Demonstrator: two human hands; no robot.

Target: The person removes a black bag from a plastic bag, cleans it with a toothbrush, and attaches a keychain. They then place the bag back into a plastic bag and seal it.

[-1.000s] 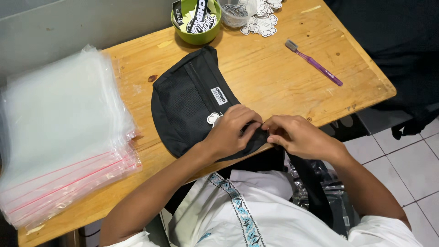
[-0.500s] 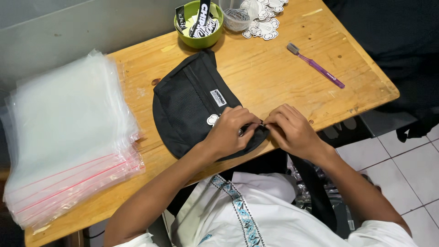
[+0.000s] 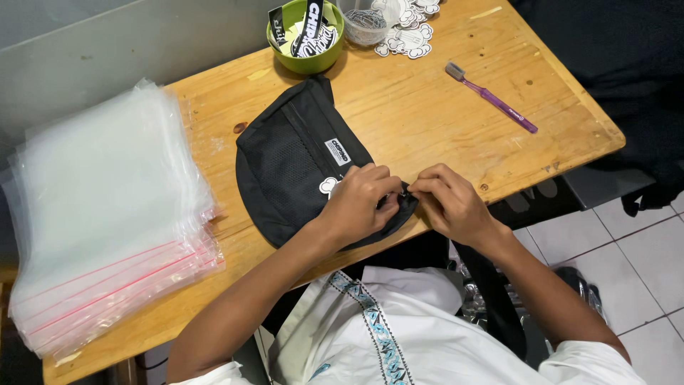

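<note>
at the near edge of the bench (image 3: 427,121), the black pouch (image 3: 299,171) is lying flat, barely shifted since a second ago. both hands are staying at its near corner: left hand (image 3: 360,203) curled narrow, pinching the fabric; right hand (image 3: 449,203) pinching a small zipper pull (image 3: 405,194), fingertips nearly meeting.

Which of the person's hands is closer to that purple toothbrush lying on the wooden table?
The right hand. It sits below the purple toothbrush, at the black fabric pouch's corner. The left hand rests on the pouch, farther away.
</note>
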